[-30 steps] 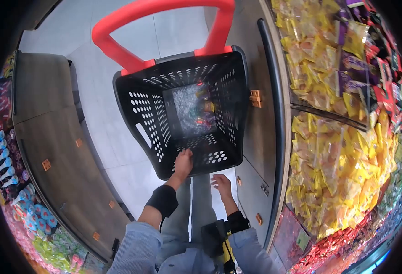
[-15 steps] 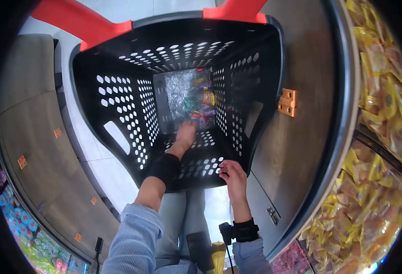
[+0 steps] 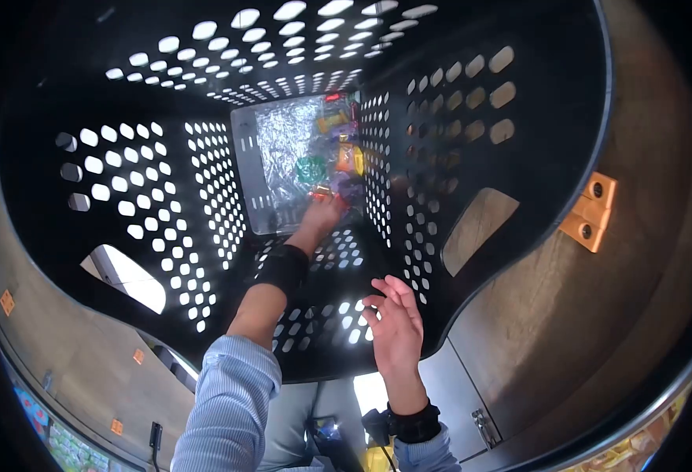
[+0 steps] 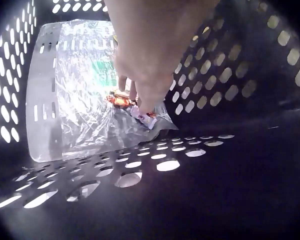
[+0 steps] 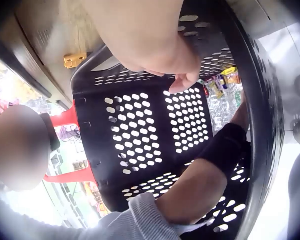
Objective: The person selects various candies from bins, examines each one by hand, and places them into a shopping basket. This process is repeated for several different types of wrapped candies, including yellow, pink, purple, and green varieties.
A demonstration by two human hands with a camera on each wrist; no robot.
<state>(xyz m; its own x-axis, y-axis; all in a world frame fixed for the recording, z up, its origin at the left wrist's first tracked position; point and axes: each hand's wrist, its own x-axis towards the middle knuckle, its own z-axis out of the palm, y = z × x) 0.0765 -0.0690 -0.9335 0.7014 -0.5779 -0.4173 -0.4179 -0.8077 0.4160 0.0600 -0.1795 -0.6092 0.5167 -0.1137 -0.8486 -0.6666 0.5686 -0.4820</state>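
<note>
The person's two hands are staying apart. The left hand (image 3: 324,216) is hanging down at the bottom of a black perforated basket (image 3: 535,173), its fingers touching an orange sweet (image 4: 121,101) and a purple sweet (image 4: 142,117); whether they are pinching either, one cannot tell. The right hand (image 3: 399,334) is hovering over the basket's near right part, fingers loosely bent, holding nothing. Farther right of centre, a yellow-orange packet (image 3: 351,160) is lying along the basket's floor, and a green packet (image 3: 311,168) is lying to its left. Crinkled clear plastic (image 3: 283,134) is spreading across the left.
</note>
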